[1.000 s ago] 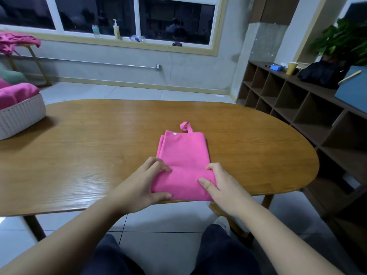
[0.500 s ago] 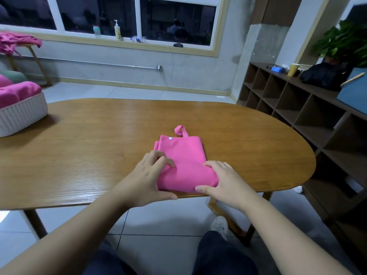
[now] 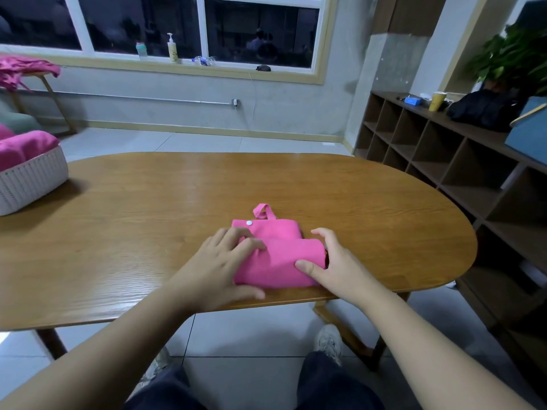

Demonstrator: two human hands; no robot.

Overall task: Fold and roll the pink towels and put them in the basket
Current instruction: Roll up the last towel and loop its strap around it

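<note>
Both hands, L hand [image 3: 220,261] & R hand [image 3: 331,261], grip half-rolled pink towel [image 3: 281,258] at table [image 3: 148,232] near edge.

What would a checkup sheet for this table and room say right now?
Surface: oval wooden table, bare wood around the work.
Job's things: pink cloth towel half rolled at the near edge, loop and white snap at its far end; white woven basket far left, holding pink towels.
Clutter: nothing seen on the table.
Hands: left hand and right hand curl round the roll.
Cables: nothing seen.
Surroundings: brown cubby shelf, windowsill bottles, plant.
</note>
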